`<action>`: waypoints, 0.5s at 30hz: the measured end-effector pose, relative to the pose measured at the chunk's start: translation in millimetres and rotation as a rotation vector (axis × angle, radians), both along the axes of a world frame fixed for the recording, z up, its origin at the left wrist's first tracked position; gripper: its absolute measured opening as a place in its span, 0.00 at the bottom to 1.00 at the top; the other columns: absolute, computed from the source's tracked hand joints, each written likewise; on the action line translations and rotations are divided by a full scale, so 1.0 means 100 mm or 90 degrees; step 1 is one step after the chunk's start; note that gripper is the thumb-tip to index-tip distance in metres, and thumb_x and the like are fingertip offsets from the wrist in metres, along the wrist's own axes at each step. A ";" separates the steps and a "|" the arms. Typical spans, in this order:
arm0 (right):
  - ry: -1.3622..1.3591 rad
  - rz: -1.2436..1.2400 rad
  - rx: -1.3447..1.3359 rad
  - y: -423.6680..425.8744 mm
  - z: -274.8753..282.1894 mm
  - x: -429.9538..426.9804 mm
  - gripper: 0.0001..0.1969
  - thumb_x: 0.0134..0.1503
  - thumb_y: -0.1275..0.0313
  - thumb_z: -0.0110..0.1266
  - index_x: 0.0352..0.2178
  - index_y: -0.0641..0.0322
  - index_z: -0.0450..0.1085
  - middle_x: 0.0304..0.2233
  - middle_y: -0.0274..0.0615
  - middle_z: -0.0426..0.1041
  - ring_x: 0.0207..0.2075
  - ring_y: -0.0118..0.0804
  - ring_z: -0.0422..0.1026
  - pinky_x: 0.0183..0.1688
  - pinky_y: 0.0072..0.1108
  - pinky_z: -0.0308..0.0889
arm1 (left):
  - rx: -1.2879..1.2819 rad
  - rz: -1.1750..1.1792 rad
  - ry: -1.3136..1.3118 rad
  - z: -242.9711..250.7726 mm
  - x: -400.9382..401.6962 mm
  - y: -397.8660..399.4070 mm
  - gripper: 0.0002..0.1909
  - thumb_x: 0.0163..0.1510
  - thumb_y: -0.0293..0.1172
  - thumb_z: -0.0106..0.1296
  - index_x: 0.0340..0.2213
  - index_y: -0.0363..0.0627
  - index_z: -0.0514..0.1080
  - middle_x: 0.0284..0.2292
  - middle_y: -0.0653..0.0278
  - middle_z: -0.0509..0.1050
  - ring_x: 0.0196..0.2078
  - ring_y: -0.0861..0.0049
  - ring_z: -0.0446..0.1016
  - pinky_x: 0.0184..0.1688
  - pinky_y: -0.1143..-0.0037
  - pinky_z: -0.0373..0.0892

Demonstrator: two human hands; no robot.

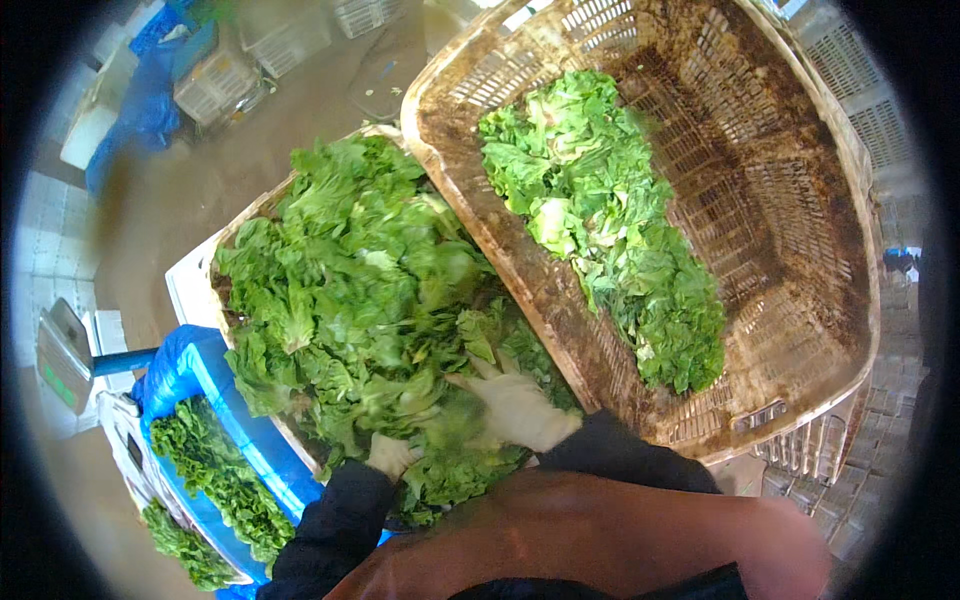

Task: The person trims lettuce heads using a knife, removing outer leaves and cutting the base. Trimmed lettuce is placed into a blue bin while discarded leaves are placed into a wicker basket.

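Observation:
A large heap of green leafy lettuce (360, 247) fills a crate in front of me. My left hand (392, 456), in a pale glove, is at the heap's near edge, its fingers hidden by leaves. Farther right, my right hand (525, 409), also pale-gloved and blurred, reaches onto the leaves with thumb and fingers apart. Beside the heap is a big brown-stained plastic basket (795, 217), tilted, with a band of lettuce (600, 225) along one side.
Left of the heap, a blue-lined container (247, 435) holds more lettuce (217, 450). A scale display (64, 360) stands on a post beyond it. Crates (217, 82) and blue sheeting (146, 127) lie at the back left. Stacked crates (847, 97) stand behind the basket.

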State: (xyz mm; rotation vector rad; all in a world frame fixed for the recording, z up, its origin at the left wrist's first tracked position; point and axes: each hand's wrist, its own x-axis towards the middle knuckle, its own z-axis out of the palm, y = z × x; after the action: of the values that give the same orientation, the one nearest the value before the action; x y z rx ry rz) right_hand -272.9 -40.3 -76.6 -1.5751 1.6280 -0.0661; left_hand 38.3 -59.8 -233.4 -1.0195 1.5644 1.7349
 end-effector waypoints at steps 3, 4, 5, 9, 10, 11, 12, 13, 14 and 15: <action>-0.189 -0.027 -0.196 -0.41 0.65 -0.76 0.31 0.55 0.72 0.56 0.63 0.45 0.65 0.62 0.57 0.65 0.44 0.51 0.78 0.45 0.35 0.76 | -0.390 -0.189 -0.061 0.05 0.14 -0.01 0.29 0.51 0.52 0.57 0.49 0.46 0.75 0.47 0.51 0.75 0.50 0.51 0.73 0.53 0.62 0.70; -0.148 -0.059 -0.218 -0.59 0.72 -1.14 0.31 0.55 0.74 0.54 0.62 0.46 0.66 0.59 0.58 0.68 0.43 0.48 0.79 0.43 0.33 0.76 | -0.439 -0.176 -0.096 0.15 0.20 0.02 0.29 0.47 0.51 0.60 0.46 0.44 0.77 0.42 0.48 0.79 0.45 0.48 0.76 0.50 0.62 0.72; -0.090 -0.092 -0.234 -0.84 0.87 -1.51 0.31 0.54 0.77 0.51 0.61 0.47 0.67 0.56 0.59 0.72 0.41 0.45 0.80 0.42 0.31 0.76 | -0.374 -0.180 -0.211 0.34 0.04 -0.01 0.29 0.44 0.52 0.63 0.41 0.41 0.79 0.35 0.45 0.80 0.39 0.45 0.78 0.45 0.60 0.74; 0.227 -0.347 -0.197 -1.76 0.19 -3.38 0.40 0.50 0.75 0.51 0.67 0.43 0.57 0.52 0.60 0.74 0.53 0.53 0.74 0.54 0.35 0.69 | -0.466 0.060 -0.171 1.14 -0.35 -0.17 0.27 0.38 0.49 0.65 0.25 0.30 0.78 0.26 0.39 0.77 0.34 0.44 0.77 0.42 0.56 0.72; 0.254 -0.370 -0.135 -1.98 -0.04 -3.68 0.42 0.50 0.74 0.52 0.68 0.42 0.53 0.52 0.60 0.74 0.53 0.54 0.74 0.55 0.35 0.68 | -0.396 0.093 -0.268 1.30 -0.34 -0.19 0.31 0.37 0.51 0.66 0.34 0.33 0.78 0.30 0.41 0.77 0.38 0.45 0.76 0.44 0.57 0.72; 0.282 -0.394 -0.074 -2.15 -0.26 -3.91 0.45 0.50 0.73 0.53 0.70 0.41 0.48 0.53 0.60 0.73 0.54 0.55 0.73 0.56 0.35 0.67 | -0.399 0.222 -0.261 1.39 -0.24 -0.13 0.35 0.36 0.47 0.69 0.43 0.36 0.75 0.37 0.44 0.76 0.42 0.48 0.75 0.47 0.59 0.71; 0.270 -0.394 -0.072 -2.31 -0.62 -4.09 0.47 0.49 0.72 0.55 0.70 0.42 0.46 0.53 0.60 0.73 0.54 0.55 0.73 0.56 0.34 0.67 | -0.463 0.371 -0.190 1.49 -0.24 -0.10 0.38 0.34 0.42 0.72 0.46 0.36 0.72 0.42 0.47 0.75 0.46 0.53 0.74 0.51 0.62 0.70; 0.258 -0.395 -0.067 -2.43 -0.88 -4.21 0.49 0.49 0.71 0.56 0.71 0.43 0.44 0.54 0.61 0.72 0.55 0.56 0.73 0.57 0.34 0.66 | -0.614 0.352 -0.193 1.65 -0.25 -0.12 0.38 0.35 0.33 0.72 0.49 0.35 0.71 0.46 0.49 0.74 0.48 0.58 0.74 0.53 0.64 0.69; 0.238 -0.393 -0.066 -2.55 -0.89 -4.05 0.49 0.51 0.70 0.57 0.71 0.45 0.41 0.49 0.61 0.75 0.51 0.56 0.75 0.57 0.33 0.66 | -0.639 0.452 -0.165 1.78 -0.20 -0.05 0.36 0.38 0.28 0.70 0.51 0.36 0.69 0.48 0.51 0.74 0.52 0.61 0.72 0.57 0.66 0.67; 0.232 -0.401 -0.073 -2.59 -0.98 -4.17 0.45 0.52 0.70 0.56 0.71 0.47 0.45 0.47 0.61 0.76 0.49 0.56 0.76 0.57 0.32 0.66 | -0.585 0.500 -0.183 2.04 -0.35 -0.19 0.33 0.42 0.23 0.66 0.52 0.36 0.69 0.51 0.52 0.73 0.55 0.62 0.70 0.60 0.67 0.65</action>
State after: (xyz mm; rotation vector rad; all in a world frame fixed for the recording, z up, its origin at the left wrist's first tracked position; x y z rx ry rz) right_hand -690.0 -299.4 -174.4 -1.1388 2.3990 -0.2187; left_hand 2.9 -78.9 -29.0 -2.4662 1.9231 1.1070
